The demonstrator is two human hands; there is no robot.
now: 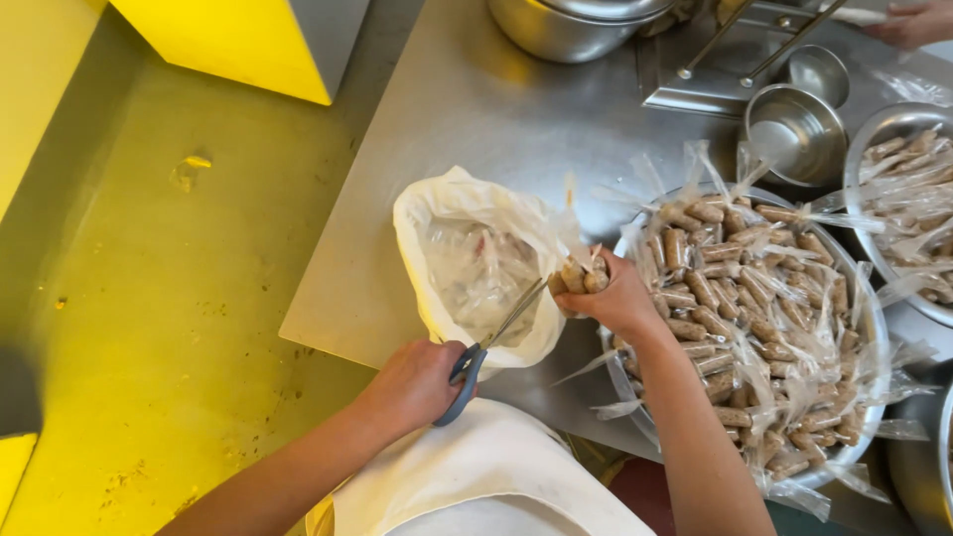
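Left hand (417,382) is closed through the handles of grey scissors (493,347), blades reaching up to a small bundle of wrapped rolls (581,278). Right hand (620,298) pinches that bundle tight, over the white plastic bag (447,213) w/ scraps, near front edge of steel counter (476,109). Big bowl of rolls (754,298) just beside, at front right; free room only at left edge

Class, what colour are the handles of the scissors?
Blue-grey; the scissors' handles show best in the head view, in the left hand.
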